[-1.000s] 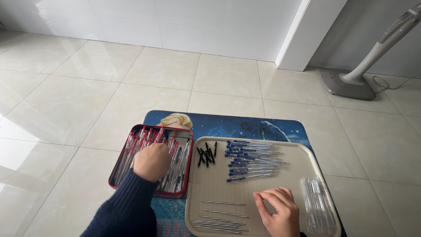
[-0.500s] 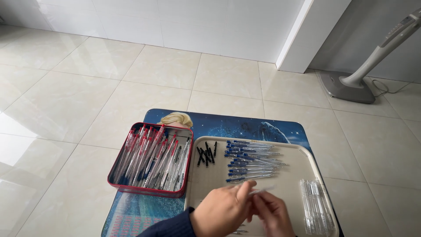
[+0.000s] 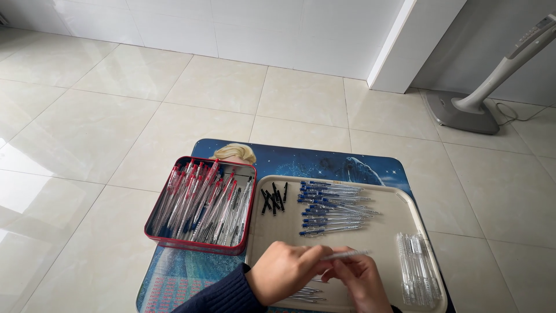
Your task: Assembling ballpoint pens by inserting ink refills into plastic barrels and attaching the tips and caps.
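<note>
Currently, pen assembly appears in hand: left hand (image 3: pixel 286 278) and right hand (image 3: pixel 359 284) meet over the beige tray (image 3: pixel 382 243), both pinching one clear pen barrel (image 3: pixel 347 254) at the fingertips. Seating the parts calls for axial alignment. Beyond lie black caps (image 3: pixel 274 199), blue-tipped pens (image 3: pixel 330 207), and the red tin (image 3: pixel 200 203).

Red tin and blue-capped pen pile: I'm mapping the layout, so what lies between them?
In the head view, a small cluster of black pen parts lies on the beige tray, between the red tin and the blue-capped pens.
</note>
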